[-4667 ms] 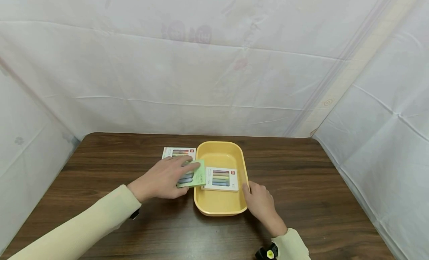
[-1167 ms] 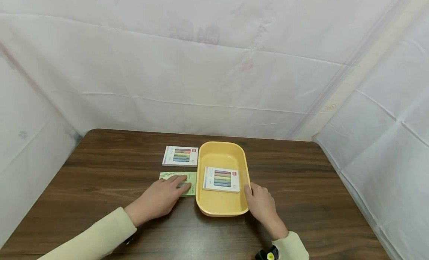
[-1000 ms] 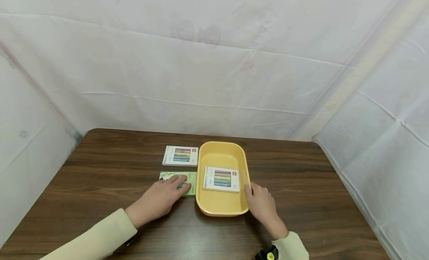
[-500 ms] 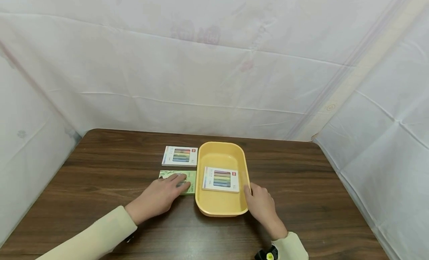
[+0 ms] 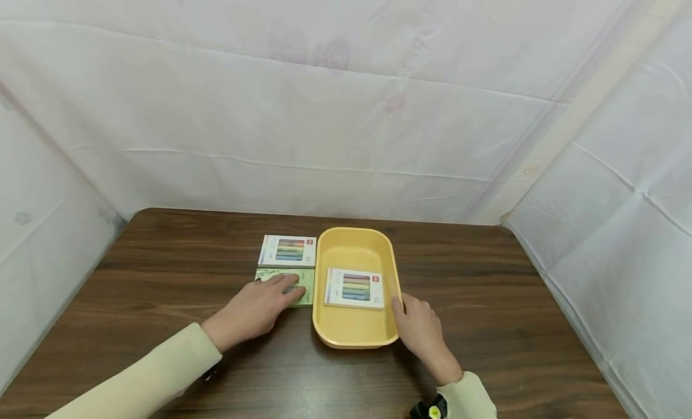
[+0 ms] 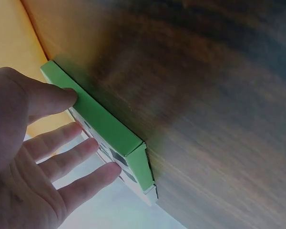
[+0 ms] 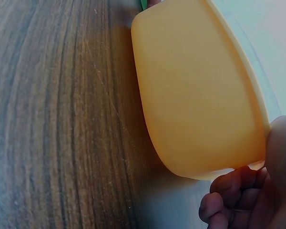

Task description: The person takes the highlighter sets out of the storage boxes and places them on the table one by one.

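My left hand (image 5: pixel 254 308) lies with fairly straight fingers on a flat green box (image 5: pixel 306 282), thumb against its near edge in the left wrist view. The box rests on the table beside the left wall of a yellow plastic tray (image 5: pixel 357 335). Right behind it, edges meeting, is a white box (image 5: pixel 288 251) whose window shows coloured sticks. A similar white box (image 5: pixel 354 288) sits inside the tray. At the tray's right rim my right hand (image 5: pixel 421 329) grips with the thumb over the edge; its fingers curl under the rim in the right wrist view.
The dark wood-grain table (image 5: pixel 486 299) stretches out on both sides of the tray. White printed sheeting (image 5: pixel 346 137) hangs behind it and along both sides. A black band with a yellow dot (image 5: pixel 432 409) circles the right wrist.
Earlier the left hand held the green box over the tray's left rim. It then lay on the table apart from the white box; it has now slid away from me against it.
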### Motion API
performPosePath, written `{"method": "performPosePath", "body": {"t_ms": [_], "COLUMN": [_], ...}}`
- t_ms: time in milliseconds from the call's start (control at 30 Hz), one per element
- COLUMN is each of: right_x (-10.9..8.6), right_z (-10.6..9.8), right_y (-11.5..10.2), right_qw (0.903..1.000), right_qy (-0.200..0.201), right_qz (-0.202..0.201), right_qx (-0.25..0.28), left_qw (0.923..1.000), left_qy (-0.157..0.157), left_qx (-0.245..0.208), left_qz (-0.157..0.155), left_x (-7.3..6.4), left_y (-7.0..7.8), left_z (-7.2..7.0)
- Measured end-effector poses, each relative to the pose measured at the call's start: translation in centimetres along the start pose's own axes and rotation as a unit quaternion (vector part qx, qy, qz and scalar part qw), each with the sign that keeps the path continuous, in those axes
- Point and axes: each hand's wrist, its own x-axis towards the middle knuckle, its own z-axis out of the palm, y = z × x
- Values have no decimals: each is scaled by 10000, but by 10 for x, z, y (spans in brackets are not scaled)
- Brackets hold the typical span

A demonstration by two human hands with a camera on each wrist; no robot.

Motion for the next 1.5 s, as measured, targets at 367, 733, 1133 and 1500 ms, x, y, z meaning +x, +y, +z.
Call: {"method": "performPosePath", "body": {"t_ms": [367,733,1133,1500], "right_x": [0,0,-1,0], "right_z": [-1,0,1,1], "right_y": [0,0,-2,-1], "right_qw": [10000,10000,10000,10000], "right_qy": [30,16,32,19], "right_qz": [-18,-68,-76,-28], "right_qx": [-45,-27,-28,-24], "left_qw": [9998,9998,9999,9996], "left_qy": [-165,-199,-134,-104], "left_qx": [-45,-49,11,-107], "left_qz": [-54,-48,-47,-246], "left_x": [5,5,4,6], "left_y": [-4,-5,-6,-3], "left_z": [-1,-2,-4,-15]}}
